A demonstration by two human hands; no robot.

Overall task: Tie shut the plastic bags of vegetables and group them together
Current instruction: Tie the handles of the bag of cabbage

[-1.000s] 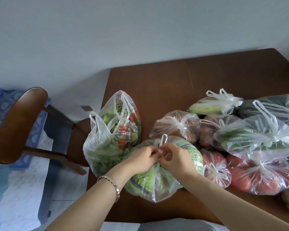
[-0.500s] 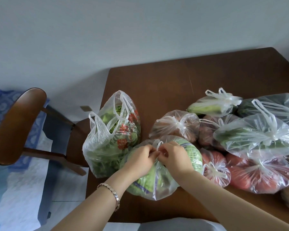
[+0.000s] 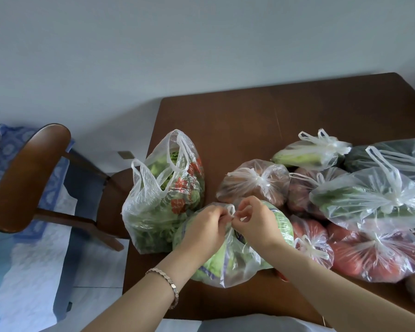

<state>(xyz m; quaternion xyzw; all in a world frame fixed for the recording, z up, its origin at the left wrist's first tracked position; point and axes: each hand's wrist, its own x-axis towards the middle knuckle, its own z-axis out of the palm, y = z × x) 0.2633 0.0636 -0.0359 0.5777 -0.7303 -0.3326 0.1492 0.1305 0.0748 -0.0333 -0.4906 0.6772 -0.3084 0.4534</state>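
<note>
Two bags on the left part of the brown worktop (image 3: 261,121) are not yet finished. Farthest left, a bag of leafy greens (image 3: 164,195) stands upright at the worktop's left edge with its handles loose and its mouth open. Just right of it, at the near edge, lies a bag with a pale green cabbage (image 3: 230,250), and both hands meet above it: the left hand (image 3: 207,227) and the right hand (image 3: 259,222) are each closed in a pinch on a handle strip, with a small loop showing between them. The step in hand looks like knotting this bag. Next, the knot would need pulling snug, then the open greens bag tying. To the right, a cluster of knotted bags (image 3: 359,202) of red and green vegetables lies touching one another.
</note>
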